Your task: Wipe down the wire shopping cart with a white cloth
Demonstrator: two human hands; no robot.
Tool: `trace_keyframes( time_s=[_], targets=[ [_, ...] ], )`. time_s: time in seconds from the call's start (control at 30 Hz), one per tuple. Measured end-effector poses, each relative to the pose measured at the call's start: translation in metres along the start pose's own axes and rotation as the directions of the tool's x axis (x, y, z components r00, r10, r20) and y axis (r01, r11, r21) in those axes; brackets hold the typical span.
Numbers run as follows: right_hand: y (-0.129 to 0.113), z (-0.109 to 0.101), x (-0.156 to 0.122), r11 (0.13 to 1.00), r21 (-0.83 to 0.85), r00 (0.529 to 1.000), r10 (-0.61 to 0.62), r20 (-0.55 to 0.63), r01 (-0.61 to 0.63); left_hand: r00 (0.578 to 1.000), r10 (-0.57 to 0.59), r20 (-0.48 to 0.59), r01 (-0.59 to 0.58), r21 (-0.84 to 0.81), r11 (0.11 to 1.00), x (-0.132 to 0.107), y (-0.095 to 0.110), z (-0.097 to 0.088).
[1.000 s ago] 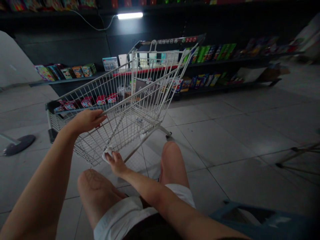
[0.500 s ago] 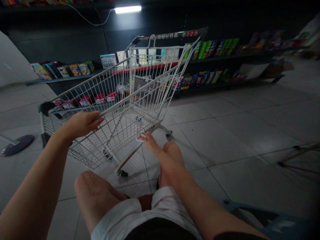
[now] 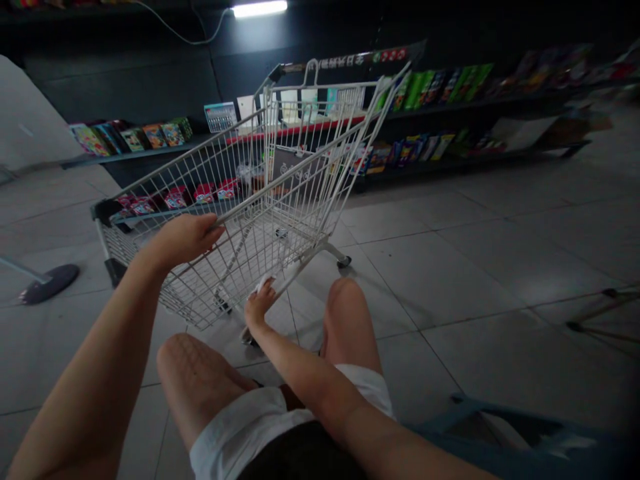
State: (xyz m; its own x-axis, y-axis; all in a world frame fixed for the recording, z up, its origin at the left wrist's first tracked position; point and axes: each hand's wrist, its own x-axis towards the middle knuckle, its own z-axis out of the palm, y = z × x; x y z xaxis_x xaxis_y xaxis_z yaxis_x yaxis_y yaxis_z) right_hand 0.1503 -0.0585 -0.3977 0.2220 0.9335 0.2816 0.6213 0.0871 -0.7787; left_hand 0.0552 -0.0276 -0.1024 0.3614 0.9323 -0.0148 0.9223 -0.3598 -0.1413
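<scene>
My left hand (image 3: 183, 240) grips the top rail of a white wire shopping cart (image 3: 280, 193), which stands tilted just in front of my knees. My right hand (image 3: 259, 303) pinches a small white cloth (image 3: 263, 284) against the cart's lower frame bar. Most of the cloth is hidden by my fingers. Both my bare knees (image 3: 193, 373) show below, under white shorts (image 3: 235, 427).
Low dark shelves (image 3: 450, 113) with colourful boxed goods run behind the cart. Red packets (image 3: 175, 197) show through its wire. A round dark stand base (image 3: 50, 283) lies on the tiled floor (image 3: 465, 280) at left, and a blue object (image 3: 490, 427) sits at lower right.
My right hand has swung back left and toward me, from beyond the cart's frame bar to its near side. My left hand stays on the rail, and the cart has shifted only slightly.
</scene>
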Motion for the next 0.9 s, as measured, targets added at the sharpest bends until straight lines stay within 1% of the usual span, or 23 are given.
trace_keyframes(
  time_s=[0.03,0.1,0.13,0.17,0.2,0.23,0.27,0.3,0.33,0.37,0.4,0.43,0.47,0.5,0.53,0.57,0.6,0.63,0.7,0.77,0.8,0.83,0.9],
  targets=[
    [-0.009,0.021,-0.012,0.991,0.089,0.994,0.102,-0.035,-0.099,1.000,-0.007,-0.004,0.007,0.010,1.000,0.000,0.000,0.001],
    [-0.023,0.056,-0.037,0.949,0.245,0.978,0.208,-0.020,-0.197,1.000,-0.023,-0.017,0.024,0.035,0.999,-0.002,-0.001,0.002],
    [-0.027,0.068,-0.049,0.934,0.286,0.976,0.219,0.007,-0.212,0.999,-0.031,-0.028,0.032,0.047,0.998,-0.004,-0.002,0.002],
    [-0.029,0.076,-0.059,0.935,0.297,0.981,0.190,0.046,-0.195,0.999,-0.036,-0.039,0.038,0.049,0.998,-0.006,-0.004,0.003],
    [-0.028,0.078,-0.067,0.942,0.295,0.986,0.137,0.092,-0.159,0.998,-0.035,-0.049,0.037,0.033,0.999,-0.009,-0.008,0.004],
    [-0.027,0.074,-0.070,0.950,0.295,0.987,0.064,0.145,-0.105,0.998,-0.031,-0.055,0.031,-0.003,1.000,-0.012,-0.012,0.004],
    [-0.025,0.065,-0.068,0.951,0.306,0.979,-0.026,0.202,-0.038,0.998,-0.028,-0.058,0.025,-0.055,0.998,-0.014,-0.017,0.005],
    [-0.024,0.050,-0.059,0.944,0.327,0.962,-0.128,0.240,0.044,0.998,-0.032,-0.058,0.025,-0.113,0.993,-0.016,-0.022,0.006],
    [-0.023,0.029,-0.044,0.926,0.351,0.943,-0.230,0.240,0.136,0.998,-0.042,-0.054,0.033,-0.165,0.986,-0.018,-0.028,0.006],
    [-0.025,0.004,-0.022,0.903,0.365,0.929,-0.311,0.199,0.224,0.997,-0.057,-0.051,0.046,-0.204,0.978,-0.020,-0.033,0.007],
    [-0.029,-0.024,0.005,0.877,0.363,0.922,-0.374,0.098,0.317,0.996,-0.075,-0.049,0.062,-0.224,0.973,-0.021,-0.037,0.008],
    [-0.034,-0.053,0.037,0.860,0.310,0.910,-0.412,-0.049,0.406,0.995,-0.087,-0.048,0.074,-0.227,0.971,-0.022,-0.040,0.009],
    [-0.041,-0.079,0.070,0.863,0.231,0.890,-0.412,-0.195,0.450,0.995,-0.090,-0.048,0.078,-0.217,0.973,-0.023,-0.041,0.009],
    [-0.049,-0.100,0.101,0.879,0.163,0.868,-0.385,-0.315,0.449,0.995,-0.086,-0.050,0.074,-0.198,0.977,-0.024,-0.042,0.009],
    [-0.057,-0.115,0.128,0.906,0.116,0.851,-0.331,-0.408,0.408,0.996,-0.076,-0.054,0.065,-0.177,0.982,-0.025,-0.041,0.009],
    [-0.064,-0.121,0.148,0.927,0.098,0.837,-0.277,-0.471,0.361,0.996,-0.067,-0.059,0.056,-0.159,0.986,-0.026,-0.039,0.008],
    [-0.071,-0.120,0.159,0.937,0.083,0.829,-0.255,-0.497,0.338,0.996,-0.061,-0.063,0.052,-0.145,0.988,-0.027,-0.038,0.007],
    [-0.076,-0.112,0.162,0.941,0.070,0.825,-0.253,-0.506,0.331,0.996,-0.059,-0.067,0.050,-0.136,0.989,-0.028,-0.036,0.006],
    [-0.082,-0.087,0.144,0.925,0.024,0.822,-0.324,-0.468,0.379,0.995,-0.064,-0.073,0.055,-0.120,0.991,-0.029,-0.033,0.005],
    [-0.085,-0.067,0.111,0.879,-0.046,0.809,-0.456,-0.371,0.475,0.995,-0.064,-0.075,0.057,-0.093,0.994,-0.029,-0.034,0.006],
    [-0.087,-0.063,0.094,0.846,-0.077,0.795,-0.523,-0.308,0.527,0.995,-0.062,-0.078,0.057,-0.073,0.996,-0.029,-0.034,0.007],
    [-0.089,-0.064,0.081,0.801,-0.101,0.767,-0.595,-0.242,0.590,0.995,-0.061,-0.084,0.057,-0.048,0.997,-0.030,-0.036,0.008],
    [-0.096,-0.078,0.068,0.684,-0.124,0.668,-0.729,-0.148,0.719,0.994,-0.052,-0.095,0.054,0.014,0.998,-0.031,-0.038,0.011]
  ],
)
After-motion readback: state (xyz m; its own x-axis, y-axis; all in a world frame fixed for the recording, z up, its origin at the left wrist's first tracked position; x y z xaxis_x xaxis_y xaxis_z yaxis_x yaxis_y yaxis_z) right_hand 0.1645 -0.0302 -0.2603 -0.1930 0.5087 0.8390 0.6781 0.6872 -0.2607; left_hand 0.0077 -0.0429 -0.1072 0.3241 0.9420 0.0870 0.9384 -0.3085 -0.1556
